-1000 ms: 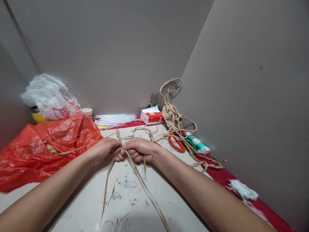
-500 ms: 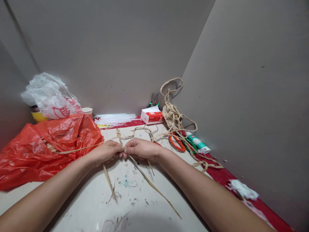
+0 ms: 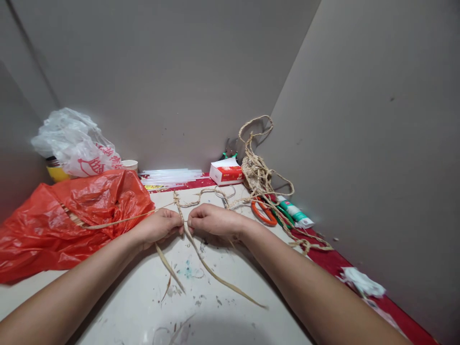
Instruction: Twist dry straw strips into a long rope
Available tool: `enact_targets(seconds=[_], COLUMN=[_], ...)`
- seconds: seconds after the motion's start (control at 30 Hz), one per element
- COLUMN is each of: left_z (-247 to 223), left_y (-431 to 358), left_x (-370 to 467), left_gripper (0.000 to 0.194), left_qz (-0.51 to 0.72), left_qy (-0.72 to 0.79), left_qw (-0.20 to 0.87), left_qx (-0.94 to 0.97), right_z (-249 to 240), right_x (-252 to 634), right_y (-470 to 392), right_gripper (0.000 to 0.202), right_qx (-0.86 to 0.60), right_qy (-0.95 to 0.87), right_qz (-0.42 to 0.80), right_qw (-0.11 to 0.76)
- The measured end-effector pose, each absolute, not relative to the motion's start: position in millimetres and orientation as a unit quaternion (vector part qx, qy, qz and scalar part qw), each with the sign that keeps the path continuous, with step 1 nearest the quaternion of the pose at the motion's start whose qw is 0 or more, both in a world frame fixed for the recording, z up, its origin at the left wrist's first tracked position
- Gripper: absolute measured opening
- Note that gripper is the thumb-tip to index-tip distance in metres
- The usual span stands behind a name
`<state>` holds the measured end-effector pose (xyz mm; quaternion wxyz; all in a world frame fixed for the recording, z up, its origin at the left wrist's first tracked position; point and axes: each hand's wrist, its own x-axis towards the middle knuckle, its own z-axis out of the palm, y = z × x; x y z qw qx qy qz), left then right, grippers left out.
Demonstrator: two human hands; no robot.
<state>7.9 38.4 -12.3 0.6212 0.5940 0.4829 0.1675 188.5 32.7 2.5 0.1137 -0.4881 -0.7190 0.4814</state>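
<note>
Both hands meet over the white tabletop at the end of a thin braided cord [image 3: 178, 203] of tan plant fibre. My left hand [image 3: 163, 226] pinches the braid near its lower end. My right hand [image 3: 212, 219], just beside it, has thumb and fingertips closed on a strand at the same spot. One long loose strand [image 3: 219, 278] trails from between the hands toward the lower right. A shorter strand [image 3: 168, 265] hangs below the left hand. The curled fingers of both hands are partly hidden.
At left lies a red plastic bag [image 3: 118, 191] with fibre showing in its opening. Clear sticks [image 3: 176, 175] and a tissue box [image 3: 225, 171] line the back. Rightward are a coiled braided rope [image 3: 257, 175], orange-handled scissors [image 3: 264, 213] and a green-white tube [image 3: 294, 212].
My right hand has moved slightly right, opening a small gap from the left. The long strand now bows more, and the shorter strand has swung right.
</note>
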Motion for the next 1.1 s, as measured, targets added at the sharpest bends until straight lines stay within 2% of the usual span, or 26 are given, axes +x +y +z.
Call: enact_targets(seconds=[0.23, 0.37, 0.5, 0.57, 0.67, 0.73, 0.83, 0.9, 0.97, 1.1], left_z=[-12, -14, -15, -13, -10, -7, -6, -7, -9, -9], left_y=[35, 33, 33, 33, 36, 38, 42, 44, 45, 46], left_x=[10, 12, 12, 11, 7, 4, -1, -4, -5, -6], left_gripper=[0.022, 0.028, 0.023, 0.018, 0.018, 0.019, 0.019, 0.019, 0.019, 0.017], left_qz=[0.190, 0.209, 0.211, 0.204, 0.190, 0.187, 0.176, 0.171, 0.172, 0.172], left_qy=[0.480, 0.460, 0.443, 0.438, 0.425, 0.410, 0.383, 0.371, 0.363, 0.358], left_qw=[0.609, 0.643, 0.655, 0.655, 0.667, 0.684, 0.711, 0.721, 0.723, 0.718], left_qx=[0.603, 0.576, 0.575, 0.581, 0.581, 0.573, 0.562, 0.560, 0.563, 0.571], right_z=[5, 3, 11, 19, 30, 33, 26, 15, 4, -8], right_x=[179, 171, 166, 167, 175, 183, 189, 186, 180, 174], right_y=[26, 19, 6, -1, -3, 4, 22, 31, 35, 34], right_gripper=[0.020, 0.021, 0.025, 0.023, 0.023, 0.028, 0.031, 0.028, 0.024, 0.025], right_qx=[-0.484, -0.497, -0.476, -0.419, -0.326, -0.342, -0.439, -0.467, -0.451, -0.409], right_qy=[-0.715, -0.736, -0.795, -0.817, -0.793, -0.742, -0.670, -0.626, -0.587, -0.560], right_qz=[0.488, 0.449, 0.374, 0.397, 0.511, 0.576, 0.570, 0.568, 0.616, 0.688], right_qw=[0.125, 0.095, 0.033, -0.019, -0.062, -0.008, 0.180, 0.261, 0.270, 0.212])
